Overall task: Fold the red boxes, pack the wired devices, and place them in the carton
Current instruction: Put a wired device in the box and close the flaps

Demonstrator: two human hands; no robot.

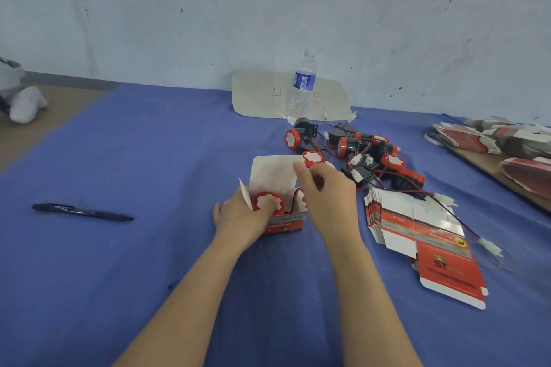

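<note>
Blue cloth [149, 158] covers the table. The open box [286, 223] is red and white with a grey band. The wired device [267, 201] inside has a red cap with a white cog-shaped centre. At one o'clock from it, loose devices [357, 149] are black and red with white plugs. At nine o'clock lies a dark blue pen [82, 212].

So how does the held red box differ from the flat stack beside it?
The red box is folded up, lid open, wired device inside; the flat stack lies unfolded. Left hand and right hand hold the red box; no hand touches the flat stack. Both carry red print.
</note>
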